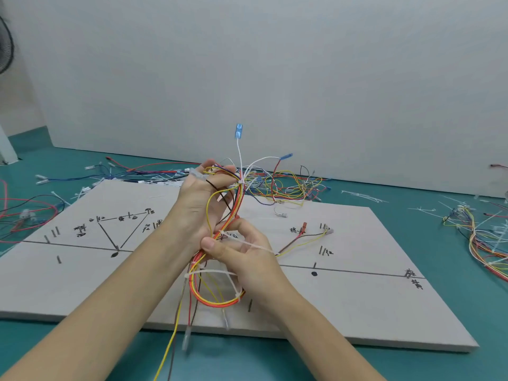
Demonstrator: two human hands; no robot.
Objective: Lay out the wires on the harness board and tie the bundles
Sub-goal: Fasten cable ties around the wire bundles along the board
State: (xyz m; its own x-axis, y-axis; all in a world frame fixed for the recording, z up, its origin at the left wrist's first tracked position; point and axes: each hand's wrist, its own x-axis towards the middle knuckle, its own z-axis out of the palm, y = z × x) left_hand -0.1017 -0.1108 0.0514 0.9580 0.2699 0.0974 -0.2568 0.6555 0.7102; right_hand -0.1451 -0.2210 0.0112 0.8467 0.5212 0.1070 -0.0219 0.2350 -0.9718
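- Several handwritten marks sit on the harness board [343,303] below the fingers, too blurred to read.
- Part of the wire bundle [217,284] is hidden between both palms; its lower ends run out of frame.
- Left hand [198,204] is raised, fingers curled around the bundle's upper part, just under the blue connector [238,131].
- Right hand [242,251], nearer, pinches a white cable tie [255,246] at the bundle between thumb and curled fingers.
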